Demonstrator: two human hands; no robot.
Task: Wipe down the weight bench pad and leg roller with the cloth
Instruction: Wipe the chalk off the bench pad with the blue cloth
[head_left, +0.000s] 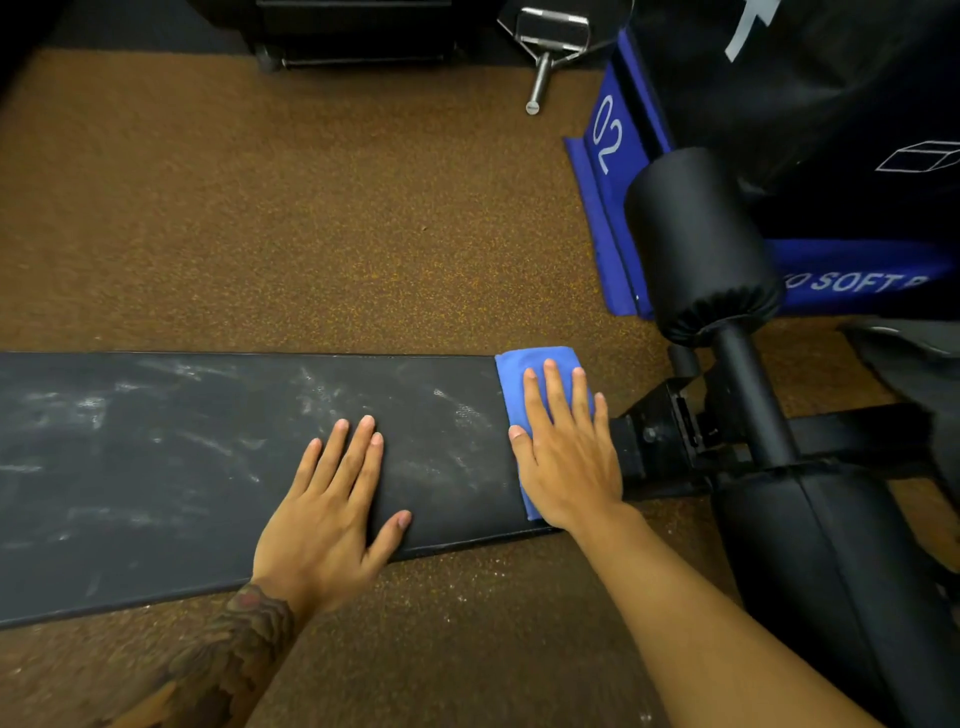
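The black bench pad (182, 457) runs across the view from the left edge, streaked with white chalky smears. A folded blue cloth (535, 361) lies on its right end. My right hand (563, 452) presses flat on the cloth with straight fingers. My left hand (332, 499) rests flat on the bare pad just left of it, fingers spread. Two black leg rollers sit on the frame to the right: the far one (696, 239) and the near one (841, 571).
Brown speckled rubber floor (285, 208) surrounds the bench. A black and blue soft box (831, 104) marked 02 stands at the upper right behind the far roller. A metal cable handle (545, 41) lies on the floor at the top. Dark equipment sits at the top centre.
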